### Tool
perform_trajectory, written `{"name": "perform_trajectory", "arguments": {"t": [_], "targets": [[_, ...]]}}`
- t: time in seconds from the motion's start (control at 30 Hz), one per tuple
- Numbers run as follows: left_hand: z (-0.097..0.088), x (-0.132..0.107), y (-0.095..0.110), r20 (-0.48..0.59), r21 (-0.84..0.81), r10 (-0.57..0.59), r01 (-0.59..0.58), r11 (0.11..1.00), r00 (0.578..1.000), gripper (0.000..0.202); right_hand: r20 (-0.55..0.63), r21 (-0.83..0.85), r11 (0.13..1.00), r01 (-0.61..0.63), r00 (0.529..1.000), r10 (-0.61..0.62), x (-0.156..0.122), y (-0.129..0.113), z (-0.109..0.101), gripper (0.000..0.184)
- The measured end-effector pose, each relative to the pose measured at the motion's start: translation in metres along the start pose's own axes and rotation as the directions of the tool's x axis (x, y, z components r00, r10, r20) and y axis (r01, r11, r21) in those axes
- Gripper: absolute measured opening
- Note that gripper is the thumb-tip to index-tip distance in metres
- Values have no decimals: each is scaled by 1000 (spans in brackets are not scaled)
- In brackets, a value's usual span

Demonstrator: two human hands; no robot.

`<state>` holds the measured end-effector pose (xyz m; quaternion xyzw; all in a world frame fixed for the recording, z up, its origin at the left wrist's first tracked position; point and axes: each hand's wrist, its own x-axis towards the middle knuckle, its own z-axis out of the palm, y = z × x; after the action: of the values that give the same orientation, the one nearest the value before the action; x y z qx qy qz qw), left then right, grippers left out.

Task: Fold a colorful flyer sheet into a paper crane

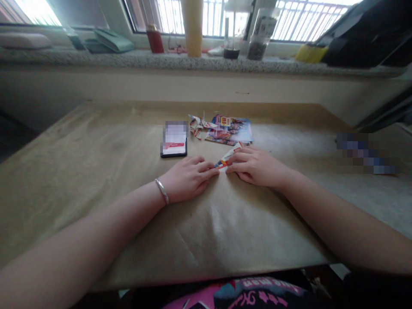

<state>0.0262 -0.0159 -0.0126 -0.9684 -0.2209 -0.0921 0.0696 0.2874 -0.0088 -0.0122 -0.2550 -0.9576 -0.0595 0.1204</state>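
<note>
A small folded piece of printed paper (pixel 229 157), white with orange and blue patches, lies on the table between my two hands. My left hand (pixel 189 177), with a silver bangle at the wrist, presses its fingertips on the paper's lower left end. My right hand (pixel 254 165) has its fingers bent over the paper's right side, hiding part of it. Just beyond, a few folded paper strips (pixel 200 124) stand beside a stack of colourful printed sheets (pixel 230 130). A phone (pixel 174 139) with a lit, partly blurred screen lies beyond my left hand.
The table (pixel 96 171) has a tan cover and reaches the wall. A blurred-out bluish object (pixel 367 154) lies at the right. On the granite windowsill (pixel 128 61) stand a red bottle (pixel 155 39), a tall yellow cylinder (pixel 193 30), clear containers and a black bag (pixel 370 36).
</note>
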Motion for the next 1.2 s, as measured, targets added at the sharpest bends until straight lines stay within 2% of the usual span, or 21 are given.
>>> {"name": "perform_trajectory", "arguments": {"t": [0.2, 0.37, 0.47, 0.63, 0.73, 0.87, 1.03, 1.2], "targets": [[-2, -1, -4, -4, -13, 27, -27, 1000, 1000, 35, -25, 38, 999, -12, 1000, 13, -4, 3, -1, 25], [-2, -4, -13, 6, -19, 75, -75, 997, 997, 35, -95, 146, 989, -1, 995, 15, -5, 3, 5, 27], [-3, -6, -19, -19, -26, 86, -87, 996, 996, 33, -134, 194, 981, 5, 991, 22, -1, 1, 10, 27], [-3, -9, -28, -40, -59, 70, -72, 996, 997, 29, -135, 223, 975, -2, 990, 33, 10, -5, 16, 30], [-2, -9, -28, -35, -58, 57, -59, 997, 998, 30, -111, 184, 983, -8, 993, 29, 13, -9, 16, 30], [-1, -9, -24, -10, -35, 42, -43, 998, 999, 32, -76, 51, 998, -49, 996, 52, 12, -9, 12, 29], [-2, -9, -23, -1, -37, 31, -31, 999, 1000, 34, -106, -90, 996, -17, 994, 7, 12, -9, 7, 28], [-3, -8, -24, 9, -53, 32, -32, 998, 999, 31, -97, -118, 993, -3, 995, -9, 13, -11, 5, 28]]}}
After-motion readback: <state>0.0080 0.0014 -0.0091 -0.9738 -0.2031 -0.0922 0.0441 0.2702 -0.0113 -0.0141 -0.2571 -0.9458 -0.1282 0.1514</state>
